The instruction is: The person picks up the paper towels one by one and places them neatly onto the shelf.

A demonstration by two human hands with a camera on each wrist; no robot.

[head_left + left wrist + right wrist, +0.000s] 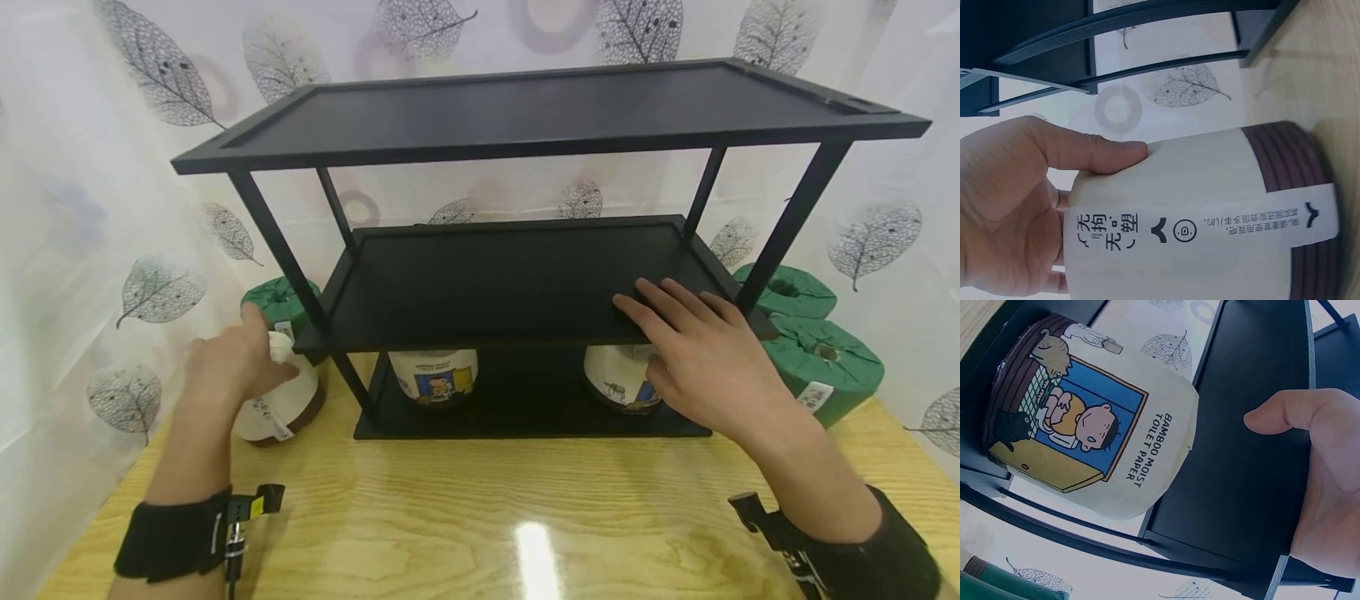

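My left hand [236, 362] grips the top end of a white wrapped toilet paper roll [285, 396] with a brown base, left of the black shelf rack. In the left wrist view its thumb lies along the roll's [1191, 169] side, and the other fingers are partly hidden behind the wrapper. My right hand [701, 354] holds the front edge of the rack's middle shelf [495, 283], fingers spread on top and thumb below the board [1229, 475]. Beneath it on the bottom shelf stands a cartoon-printed toilet paper roll [1110, 425].
Another white roll [435, 375] stands on the bottom shelf's left side. Green-wrapped rolls [825, 362] are stacked right of the rack, and one green roll [273, 300] sits behind its left post. The top shelf [525, 108] overhangs the middle one. A leaf-patterned curtain [157, 287] hangs behind.
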